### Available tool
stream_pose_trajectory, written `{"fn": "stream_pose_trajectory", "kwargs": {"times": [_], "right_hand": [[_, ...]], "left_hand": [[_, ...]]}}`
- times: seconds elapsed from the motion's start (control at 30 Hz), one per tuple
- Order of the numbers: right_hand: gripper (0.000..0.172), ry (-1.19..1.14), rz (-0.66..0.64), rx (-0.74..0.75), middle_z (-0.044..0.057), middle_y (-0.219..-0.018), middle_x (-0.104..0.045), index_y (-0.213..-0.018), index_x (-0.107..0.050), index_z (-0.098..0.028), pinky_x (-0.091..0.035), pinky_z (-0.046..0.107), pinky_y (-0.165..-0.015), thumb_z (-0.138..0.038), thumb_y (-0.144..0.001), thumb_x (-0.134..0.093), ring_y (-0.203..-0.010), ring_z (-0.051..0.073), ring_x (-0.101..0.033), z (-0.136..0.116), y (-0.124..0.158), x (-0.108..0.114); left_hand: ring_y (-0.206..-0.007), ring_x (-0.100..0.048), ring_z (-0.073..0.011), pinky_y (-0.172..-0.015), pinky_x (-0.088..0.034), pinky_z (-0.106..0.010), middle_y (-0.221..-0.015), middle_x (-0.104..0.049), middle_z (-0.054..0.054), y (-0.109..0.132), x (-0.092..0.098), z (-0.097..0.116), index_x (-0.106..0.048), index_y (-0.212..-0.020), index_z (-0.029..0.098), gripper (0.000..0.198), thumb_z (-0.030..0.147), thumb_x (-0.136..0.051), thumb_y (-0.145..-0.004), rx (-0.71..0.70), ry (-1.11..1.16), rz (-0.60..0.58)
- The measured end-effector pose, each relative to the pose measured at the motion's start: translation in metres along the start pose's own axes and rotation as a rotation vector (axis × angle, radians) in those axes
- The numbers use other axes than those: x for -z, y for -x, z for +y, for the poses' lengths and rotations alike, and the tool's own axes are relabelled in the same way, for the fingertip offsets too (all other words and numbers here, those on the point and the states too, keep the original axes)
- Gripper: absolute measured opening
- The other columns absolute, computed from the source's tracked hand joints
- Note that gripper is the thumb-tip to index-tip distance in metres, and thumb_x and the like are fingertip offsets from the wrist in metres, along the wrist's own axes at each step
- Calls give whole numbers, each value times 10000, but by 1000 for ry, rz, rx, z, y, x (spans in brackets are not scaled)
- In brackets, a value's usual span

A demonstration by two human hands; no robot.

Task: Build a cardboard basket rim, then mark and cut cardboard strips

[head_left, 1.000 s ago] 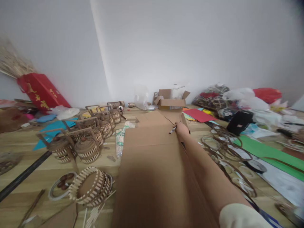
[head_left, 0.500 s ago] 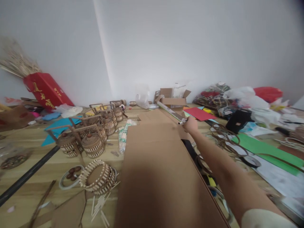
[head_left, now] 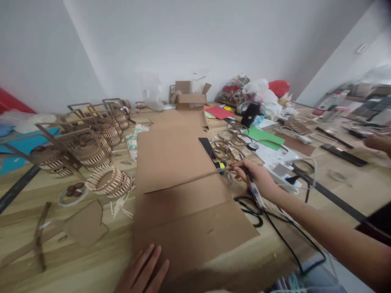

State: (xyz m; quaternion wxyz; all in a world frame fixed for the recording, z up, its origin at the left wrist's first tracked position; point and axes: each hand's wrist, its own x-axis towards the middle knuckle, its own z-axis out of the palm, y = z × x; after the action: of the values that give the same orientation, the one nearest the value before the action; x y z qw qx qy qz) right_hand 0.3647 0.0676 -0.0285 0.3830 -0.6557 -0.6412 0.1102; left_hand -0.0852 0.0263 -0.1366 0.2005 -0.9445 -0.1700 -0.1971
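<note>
A large sheet of brown cardboard (head_left: 174, 150) lies across the middle of the table, its near part crossed by a crease. At the bottom edge my left hand (head_left: 145, 270) rests on the near end, fingers spread. My right hand (head_left: 255, 177) is beside the right edge, fingers closed on a long, thin strip (head_left: 183, 180) that reaches left over the cardboard and is seen almost edge-on. Just under that hand is a white and black tool (head_left: 256, 197) near a black cord; I cannot tell whether the hand touches it.
Left of the cardboard stand several lidded woven baskets (head_left: 91, 154) and an unlidded round one (head_left: 108, 181). Rolled brown strips (head_left: 227, 148), green paper (head_left: 265, 137) and a black cord (head_left: 284, 236) lie to the right. An open carton (head_left: 191, 99) stands near the wall.
My view has swung right and down. My right hand has come back nearer with the long strip, which now lies across the cardboard. My left hand has come into view.
</note>
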Motion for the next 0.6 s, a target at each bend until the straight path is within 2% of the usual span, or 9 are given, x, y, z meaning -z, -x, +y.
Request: {"fn": "stream_pose_trajectory", "kwargs": {"times": [0.1, 0.17, 0.23, 0.27, 0.37, 0.4, 0.47, 0.53, 0.6], "right_hand": [[225, -29, -47, 6, 97, -1068, -758, -901, -624, -229, -611, 381, -726, -429, -942, -530, -829, 236, -737, -3, 58, 2], [206, -48, -63, 15, 103, -1080, -760, -914, -631, -232, -603, 398, -789, -412, -945, -535, -922, 256, -738, -3, 86, -1], [178, -38, -127, 43, 109, -1113, -758, -942, -651, -236, -594, 403, -830, -369, -951, -533, -987, 264, -731, -3, 107, -5], [172, -18, -176, 74, 114, -1147, -751, -962, -660, -237, -590, 400, -842, -338, -959, -520, -1018, 262, -723, -3, 115, -7], [208, 89, -305, 244, 126, -1255, -709, -1005, -667, -239, -575, 384, -855, -267, -992, -461, -1071, 242, -699, -2, 128, -12], [202, 135, -314, 301, 126, -1267, -703, -1018, -664, -238, -569, 386, -853, -271, -994, -465, -1061, 241, -695, 0, 130, -13], [180, 247, -254, 339, 129, -1264, -701, -1043, -652, -233, -553, 404, -844, -305, -986, -497, -1018, 251, -688, 7, 130, -12], [173, 373, -146, 277, 131, -1193, -723, -1022, -640, -222, -536, 422, -822, -340, -973, -523, -969, 272, -675, 18, 128, -10], [175, 485, -115, 213, 120, -1067, -742, -955, -629, -219, -515, 430, -795, -360, -966, -527, -920, 288, -662, 29, 127, -8]], "left_hand": [[-1193, -610, -198, -1045, -441, -303, -1292, -686, -25, 1, 9, 4, -653, -1285, 271, 500, 68, -335, -958, 103, 52, 33], [-1175, -617, -205, -1029, -451, -313, -1253, -703, -46, -1, 19, 7, -680, -1222, 240, 366, 152, -414, -987, 96, 96, 36], [-1106, -638, -215, -1009, -461, -319, -1159, -734, -84, -7, 33, 9, -697, -1160, 167, 304, 318, -484, -1004, 122, 160, 72], [-1072, -644, -214, -1002, -461, -319, -1118, -742, -92, -12, 39, 10, -697, -1144, 143, 306, 335, -507, -1000, 153, 190, 97], [-1099, -628, -225, -1009, -446, -341, -1159, -723, -104, -32, 50, 12, -670, -1196, 144, 266, 235, -537, -985, 269, 231, 140], [-1148, -608, -242, -1020, -440, -363, -1227, -695, -112, -38, 48, 13, -654, -1238, 161, 290, 251, -530, -991, 300, 224, 125], [-1267, -535, -309, -1038, -428, -441, -1381, -599, -148, -48, 37, 13, -605, -1331, 184, 406, 401, -483, -1010, 340, 175, 48], [-1330, -463, -364, -1036, -421, -510, -1456, -524, -185, -52, 20, 12, -549, -1402, 177, 590, 578, -429, -987, 372, 128, -50], [-1323, -457, -368, -1016, -432, -510, -1442, -538, -184, -49, 4, 11, -535, -1418, 171, 686, 662, -411, -954, 385, 123, -110]]}}
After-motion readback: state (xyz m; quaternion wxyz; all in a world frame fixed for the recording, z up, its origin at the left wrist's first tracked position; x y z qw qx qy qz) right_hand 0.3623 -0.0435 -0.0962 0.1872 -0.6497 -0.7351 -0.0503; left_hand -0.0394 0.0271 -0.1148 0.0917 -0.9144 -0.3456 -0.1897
